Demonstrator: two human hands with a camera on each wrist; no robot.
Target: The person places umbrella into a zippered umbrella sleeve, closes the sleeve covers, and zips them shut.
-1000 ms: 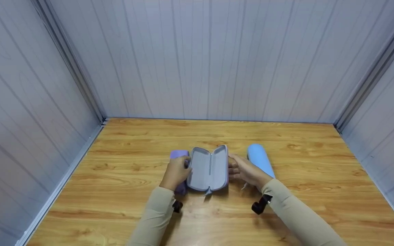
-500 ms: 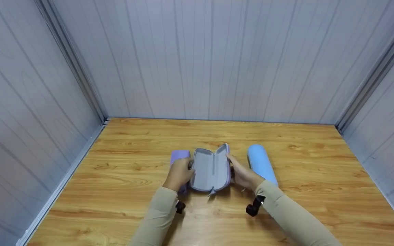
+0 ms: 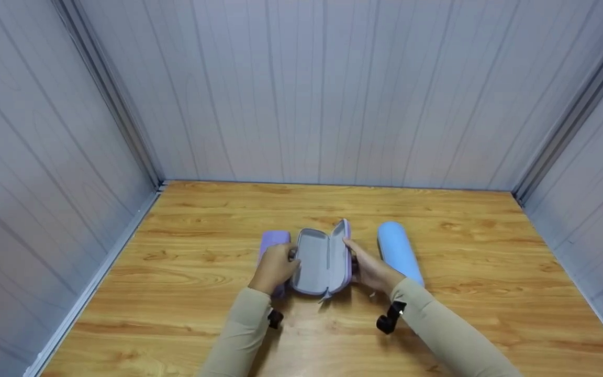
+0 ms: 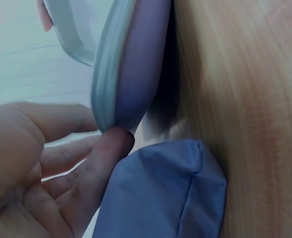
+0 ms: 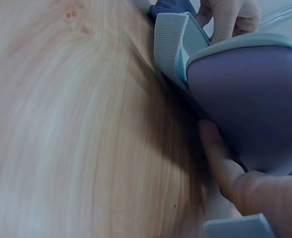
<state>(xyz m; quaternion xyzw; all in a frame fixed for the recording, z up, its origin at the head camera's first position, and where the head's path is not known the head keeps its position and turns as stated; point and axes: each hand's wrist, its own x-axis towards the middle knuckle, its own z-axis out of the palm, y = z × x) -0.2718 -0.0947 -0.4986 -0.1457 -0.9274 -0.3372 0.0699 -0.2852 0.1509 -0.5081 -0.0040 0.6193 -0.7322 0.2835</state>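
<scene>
Fingers of the left hand pinch the left rim of the open case, at the centre of the frame; those of the right hand grip its right rim. Whether the case bears on the table cannot be told. Possible faults: uneven grip may let one half slip and swing inward; the zip pull (loose, at the lower end of the case) may catch between the rims; leftward drift may displace the purple pouch just beside the left hand. The blue case lies right of centre, near the right hand. Surface: wood-grain, glossy at lower centre. Room: pale grooved wall panels stand left, rear and right, with metal strips at the corners.
</scene>
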